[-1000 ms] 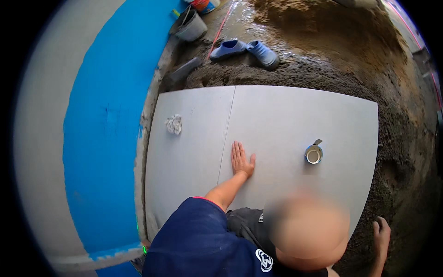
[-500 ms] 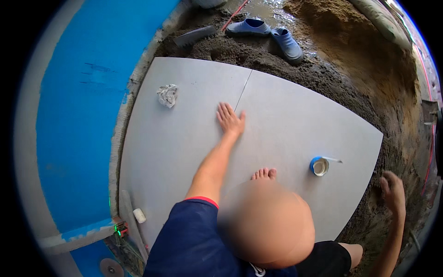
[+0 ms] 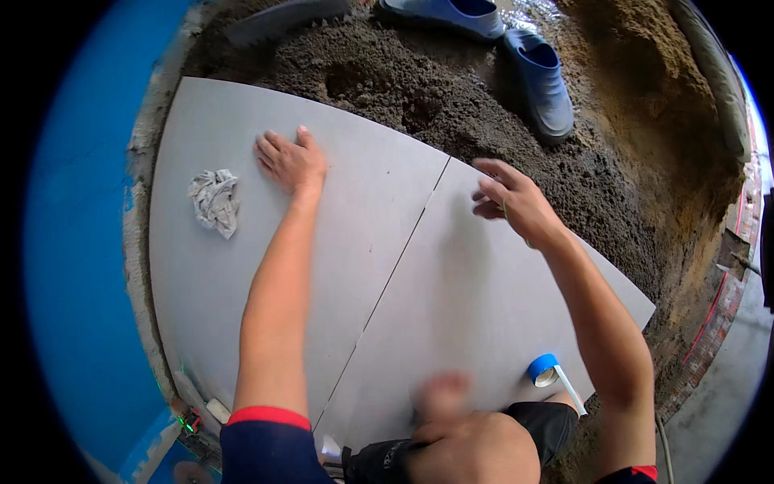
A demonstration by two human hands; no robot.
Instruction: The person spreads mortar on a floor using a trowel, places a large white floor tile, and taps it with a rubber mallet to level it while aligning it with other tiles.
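Two large grey tiles lie side by side, a narrow seam between them. On the left tile my left hand rests palm down with its fingers spread. A crumpled light-grey rag or paper lies just left of that hand. My right hand hovers over the far edge of the right tile. Its fingers are loosely bent, somewhat blurred and apart, with nothing in them. Near my right forearm, a roll of blue tape with a pale loose end sits on the right tile.
Rough dark mortar borders the far edge, with a pair of blue shoes and a long grey tool on it. A blue wall runs along the left. A green-lit device and a white block are near left.
My view has shifted forward. My left hand has moved from beside the seam toward the crumpled rag or paper. My right hand has come from beyond the tile's right edge to over its far edge.
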